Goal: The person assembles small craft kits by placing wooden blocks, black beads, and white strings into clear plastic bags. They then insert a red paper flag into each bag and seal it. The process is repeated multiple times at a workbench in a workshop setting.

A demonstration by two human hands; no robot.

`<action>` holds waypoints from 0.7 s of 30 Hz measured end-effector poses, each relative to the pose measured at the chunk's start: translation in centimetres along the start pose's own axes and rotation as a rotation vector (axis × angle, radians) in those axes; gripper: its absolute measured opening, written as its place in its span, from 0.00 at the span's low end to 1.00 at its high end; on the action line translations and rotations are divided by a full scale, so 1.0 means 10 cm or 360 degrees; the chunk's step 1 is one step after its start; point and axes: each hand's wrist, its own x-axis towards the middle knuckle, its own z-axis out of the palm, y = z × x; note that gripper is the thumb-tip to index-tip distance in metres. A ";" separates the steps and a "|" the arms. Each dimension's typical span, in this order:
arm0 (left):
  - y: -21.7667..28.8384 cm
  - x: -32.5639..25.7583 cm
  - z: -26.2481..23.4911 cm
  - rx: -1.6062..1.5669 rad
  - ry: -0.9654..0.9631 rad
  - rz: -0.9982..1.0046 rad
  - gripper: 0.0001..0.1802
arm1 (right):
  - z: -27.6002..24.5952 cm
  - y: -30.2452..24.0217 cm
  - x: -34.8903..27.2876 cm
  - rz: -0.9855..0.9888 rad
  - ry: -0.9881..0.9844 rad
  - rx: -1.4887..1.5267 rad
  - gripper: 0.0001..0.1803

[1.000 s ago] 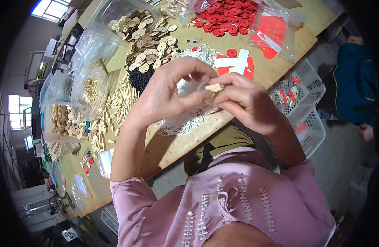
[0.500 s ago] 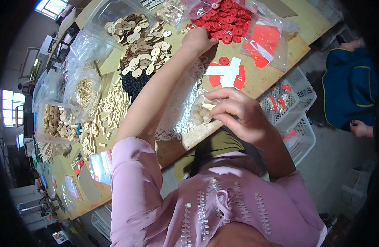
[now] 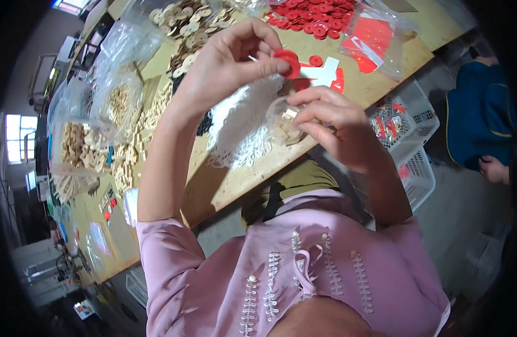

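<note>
Between the thumb and fingers of my left hand (image 3: pixel 233 64) is a red disc (image 3: pixel 288 63), raised above the table. It may be more than one disc stacked. My right hand (image 3: pixel 340 123) pinches the mouth of a small clear plastic bag (image 3: pixel 278 126) with pale wooden pieces inside, near the table's front edge. A heap of white string loops (image 3: pixel 238 132) lies under and beside my left wrist. Past the bag are a white paper strip (image 3: pixel 327 71) on red printed paper pieces and a single red disc (image 3: pixel 315 60).
Red discs (image 3: pixel 320 17) are piled at the back, beside a clear bag of red flags (image 3: pixel 368 45). Wooden discs (image 3: pixel 185 22) lie far left, with tubs and bags of wooden pegs (image 3: pixel 73 143) nearer. White baskets (image 3: pixel 407 126) stand off the right edge, near another person in blue.
My left hand has come back from the red pile with a red disc in its fingers. My right hand still holds the bag. The whole view has shifted slightly.
</note>
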 end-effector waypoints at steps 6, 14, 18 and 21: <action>0.18 -0.65 0.17 0.0754 -0.0032 -0.0023 0.10 | 0.10 -0.22 0.06 0.0024 -0.0137 -0.0098 0.04; 0.08 -1.15 0.04 0.0881 0.0058 0.0437 0.12 | 0.21 -0.38 0.06 -0.0061 -0.0316 0.0025 0.06; -0.09 -1.52 0.14 0.0958 0.0081 0.0375 0.10 | 0.36 -0.49 0.02 -0.0167 -0.0355 0.0028 0.05; -0.16 -1.83 0.22 0.0702 0.0185 0.0137 0.08 | 0.55 -0.50 -0.08 -0.0108 -0.0364 0.0130 0.06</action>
